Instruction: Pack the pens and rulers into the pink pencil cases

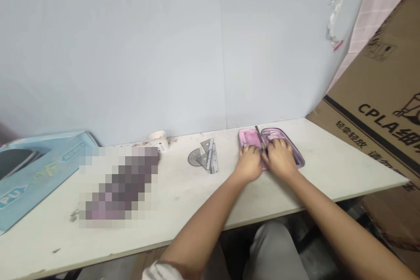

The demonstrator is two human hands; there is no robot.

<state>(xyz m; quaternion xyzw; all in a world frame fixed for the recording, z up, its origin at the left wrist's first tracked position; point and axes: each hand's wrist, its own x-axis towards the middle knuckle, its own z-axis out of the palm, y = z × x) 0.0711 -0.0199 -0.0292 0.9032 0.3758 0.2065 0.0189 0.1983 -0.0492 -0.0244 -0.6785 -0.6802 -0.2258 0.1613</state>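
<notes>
An open pink pencil case [250, 135] with a dark purple rim lies flat toward the right of the table. Over its left half is my left hand [250, 164], the fingers curled down onto the case. My right hand [280, 157] sits over the right half, its fingers bent and closed at the lower end of a slim dark pen [259, 134]. The pen slants up between both hands, and its lower end is hidden by fingers. Small items in the right half are too blurred to name. Left of the case, clear set squares [206, 153] overlap a protractor [194, 157].
A white cup [158, 139] stands by the wall. A pixelated purple and dark object [121, 188] lies on the left of the white table [183, 205], near a light blue package [42, 179]. Large cardboard boxes [370, 109] flank the table's right end.
</notes>
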